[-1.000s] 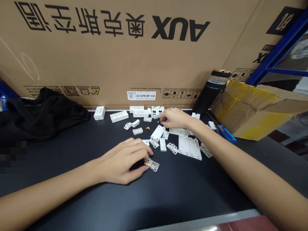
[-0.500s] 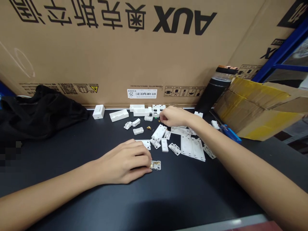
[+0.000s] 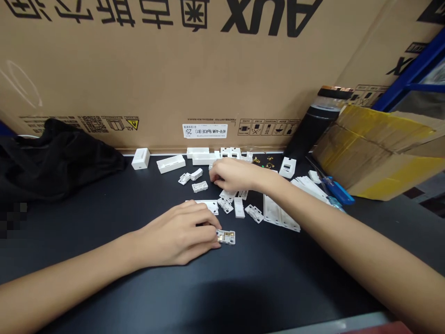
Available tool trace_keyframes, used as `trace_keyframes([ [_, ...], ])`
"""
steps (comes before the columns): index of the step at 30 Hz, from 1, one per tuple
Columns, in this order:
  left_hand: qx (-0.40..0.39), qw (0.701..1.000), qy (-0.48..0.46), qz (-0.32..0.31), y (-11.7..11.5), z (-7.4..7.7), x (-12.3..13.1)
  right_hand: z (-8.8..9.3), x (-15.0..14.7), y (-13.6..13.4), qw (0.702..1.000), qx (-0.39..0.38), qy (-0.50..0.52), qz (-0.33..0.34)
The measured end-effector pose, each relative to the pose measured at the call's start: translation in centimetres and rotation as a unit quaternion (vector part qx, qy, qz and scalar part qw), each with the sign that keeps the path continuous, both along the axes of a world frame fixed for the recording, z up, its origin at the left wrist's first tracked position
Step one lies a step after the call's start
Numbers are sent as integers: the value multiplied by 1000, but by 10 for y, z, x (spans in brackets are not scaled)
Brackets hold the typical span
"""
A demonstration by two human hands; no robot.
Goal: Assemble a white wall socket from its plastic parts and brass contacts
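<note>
My left hand (image 3: 189,234) pinches the left end of a small white plastic housing (image 3: 227,237) with brass contacts in it, resting on the dark table. Farther back, my right hand (image 3: 232,174) reaches down with its fingertips pressed together at the tabletop. Whatever lies between those fingertips is hidden. Close by its fingers is a white moulded piece (image 3: 200,187). Under its wrist, more white parts are partly covered, and a narrow white piece (image 3: 238,208) lies in front. Small brass pieces (image 3: 269,165) sit behind the right forearm.
A large cardboard box (image 3: 156,83) forms the back wall. White covers (image 3: 171,163) line its foot. Black cloth (image 3: 59,162) lies at left. At right stand a black bottle (image 3: 314,123) and a taped carton (image 3: 389,153), with a blue-handled tool (image 3: 337,190) beside them.
My right hand has moved left and slightly toward me, from the back parts to where a brass piece lay. That piece is now hidden. My left hand stays on the housing.
</note>
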State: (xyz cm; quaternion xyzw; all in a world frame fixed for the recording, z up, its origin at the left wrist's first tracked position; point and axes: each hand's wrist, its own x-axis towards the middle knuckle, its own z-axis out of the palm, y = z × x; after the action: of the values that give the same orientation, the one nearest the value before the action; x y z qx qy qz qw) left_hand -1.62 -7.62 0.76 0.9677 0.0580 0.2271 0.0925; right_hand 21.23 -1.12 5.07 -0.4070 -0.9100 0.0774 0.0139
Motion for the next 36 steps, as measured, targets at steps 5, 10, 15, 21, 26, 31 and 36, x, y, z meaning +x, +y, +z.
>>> trace_keyframes([
  [5, -18, 1000, 18, 8, 0, 0, 0, 0, -2, -3, 1000, 18, -19, -6],
  [10, -36, 999, 26, 14, -1, 0, 0, -3, -3, 0, 1000, 20, -2, -8],
  [15, -59, 998, 31, 22, 1, -1, -1, 8, 9, -11, 999, 16, 42, -16],
  [21, -76, 997, 21, 22, 0, 0, -3, 20, 35, -61, 980, -38, 193, -10],
  [26, -91, 995, 19, 22, -2, 3, -2, 20, 37, -87, 967, -126, 216, 41],
  [31, -98, 995, 23, 17, -1, 3, -1, 22, 37, -90, 971, -150, 179, 44],
  [36, -102, 994, 23, 11, 0, 2, -2, 16, 37, -91, 973, -163, 159, 43],
])
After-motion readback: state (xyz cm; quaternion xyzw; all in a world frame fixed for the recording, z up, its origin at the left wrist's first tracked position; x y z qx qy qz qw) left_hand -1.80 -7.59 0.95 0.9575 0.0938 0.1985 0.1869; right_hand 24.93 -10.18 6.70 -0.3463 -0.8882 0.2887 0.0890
